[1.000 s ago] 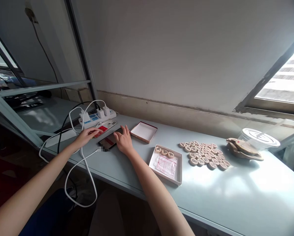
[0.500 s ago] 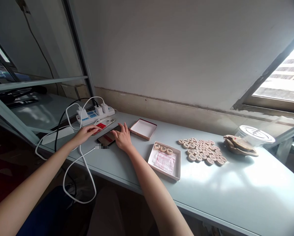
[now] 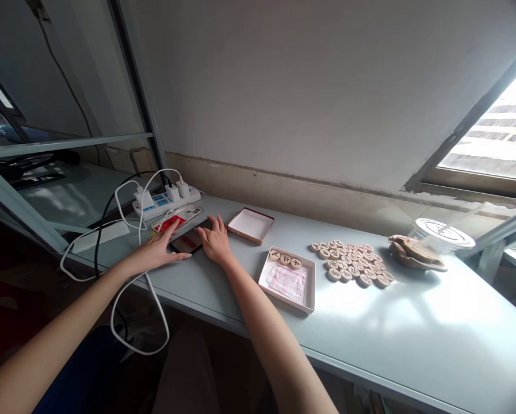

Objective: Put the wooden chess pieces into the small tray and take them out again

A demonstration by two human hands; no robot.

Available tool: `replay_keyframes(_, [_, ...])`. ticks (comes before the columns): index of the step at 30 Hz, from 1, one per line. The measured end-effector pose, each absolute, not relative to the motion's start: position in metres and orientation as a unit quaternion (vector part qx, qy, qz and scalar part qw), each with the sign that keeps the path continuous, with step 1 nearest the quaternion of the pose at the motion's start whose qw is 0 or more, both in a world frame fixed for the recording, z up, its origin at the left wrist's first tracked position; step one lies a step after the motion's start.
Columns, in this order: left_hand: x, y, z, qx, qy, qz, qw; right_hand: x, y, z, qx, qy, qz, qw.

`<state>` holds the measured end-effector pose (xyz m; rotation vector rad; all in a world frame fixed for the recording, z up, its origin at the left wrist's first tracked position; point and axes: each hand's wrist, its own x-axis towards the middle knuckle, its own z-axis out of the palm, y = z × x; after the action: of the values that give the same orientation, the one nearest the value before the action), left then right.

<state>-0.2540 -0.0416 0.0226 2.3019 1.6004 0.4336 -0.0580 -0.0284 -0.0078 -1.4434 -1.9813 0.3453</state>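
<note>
A dark smartphone [image 3: 187, 242] lies flat on the grey desk, its screen facing up. My left hand [image 3: 155, 252] is at the phone's left end, thumb and fingers spread apart around that end. At the other end, my right hand [image 3: 217, 240] rests with its thumb over the screen and its fingers apart near the far right corner; part of the phone is hidden beneath it. Just behind the phone is a clear phone case [image 3: 194, 212] with a red card [image 3: 174, 222] at its left. A white charging cable [image 3: 165, 310] loops below my left wrist and over the desk's edge.
A power strip [image 3: 192, 198] with several plugs stands behind. Right of my hands are a box lid [image 3: 252, 224] and an open box [image 3: 312, 287] holding three round wooden xiangqi pieces [image 3: 285, 260]. Beyond lie several more pieces [image 3: 355, 261], a carved wooden dish [image 3: 417, 260] and a lidded plastic cup [image 3: 445, 233].
My left hand has moved from the red card toward me and to the phone's left end, its fingers spreading. My right hand stays in place. The view has shifted slightly.
</note>
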Motion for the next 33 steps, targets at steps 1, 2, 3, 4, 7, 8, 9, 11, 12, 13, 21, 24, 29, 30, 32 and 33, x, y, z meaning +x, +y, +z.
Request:
replay_keyframes(1, [-0.253,-0.043,0.022,0.805,0.555,0.147,0.148,-0.058,-0.028,-0.008,-0.551,-0.757,0.129,0.327])
replay_keyframes(2, [-0.252,-0.044,0.021,0.808,0.553,0.142,0.144,-0.058,-0.028,-0.009,-0.551,-0.757,0.126,0.328])
replay_keyframes(3, [-0.251,-0.044,0.021,0.810,0.553,0.139,0.140,-0.058,-0.028,-0.009,-0.551,-0.757,0.124,0.328])
replay_keyframes(4, [-0.250,-0.045,0.020,0.810,0.554,0.137,0.135,-0.058,-0.028,-0.009,-0.551,-0.757,0.123,0.327])
replay_keyframes(7, [-0.247,-0.045,0.019,0.808,0.555,0.148,0.134,-0.058,-0.029,-0.009,-0.550,-0.759,0.121,0.325])
replay_keyframes(8, [-0.246,-0.045,0.017,0.807,0.552,0.156,0.138,-0.058,-0.030,-0.008,-0.550,-0.760,0.121,0.325])
replay_keyframes(9, [-0.246,-0.044,0.016,0.808,0.548,0.164,0.142,-0.058,-0.030,-0.008,-0.549,-0.760,0.120,0.326])
replay_keyframes(11, [-0.246,-0.044,0.014,0.810,0.539,0.179,0.146,-0.058,-0.031,-0.008,-0.547,-0.761,0.119,0.328])
replay_keyframes(12, [-0.246,-0.044,0.013,0.811,0.536,0.184,0.145,-0.058,-0.031,-0.008,-0.546,-0.761,0.118,0.330])
replay_keyframes(13, [-0.246,-0.044,0.013,0.811,0.535,0.187,0.145,-0.058,-0.030,-0.008,-0.545,-0.761,0.118,0.332])
replay_keyframes(21, [-0.248,-0.040,0.007,0.814,0.520,0.213,0.147,-0.058,-0.036,-0.001,-0.511,-0.762,0.087,0.388])
replay_keyframes(24, [-0.247,-0.029,-0.002,0.816,0.507,0.244,0.131,-0.056,-0.054,0.025,-0.473,-0.757,0.044,0.449])
replay_keyframes(29, [-0.249,-0.005,-0.011,0.809,0.538,0.213,0.104,0.004,-0.101,0.082,-0.470,-0.779,-0.035,0.413])
replay_keyframes(30, [-0.249,-0.004,-0.011,0.807,0.548,0.197,0.101,0.029,-0.112,0.088,-0.492,-0.775,-0.058,0.392])
replay_keyframes(32, [-0.245,-0.006,-0.007,0.810,0.552,0.179,0.087,0.088,-0.133,0.088,-0.571,-0.736,-0.099,0.349])
replay_keyframes(33, [-0.240,-0.010,-0.004,0.813,0.549,0.182,0.069,0.118,-0.142,0.084,-0.623,-0.701,-0.115,0.328])
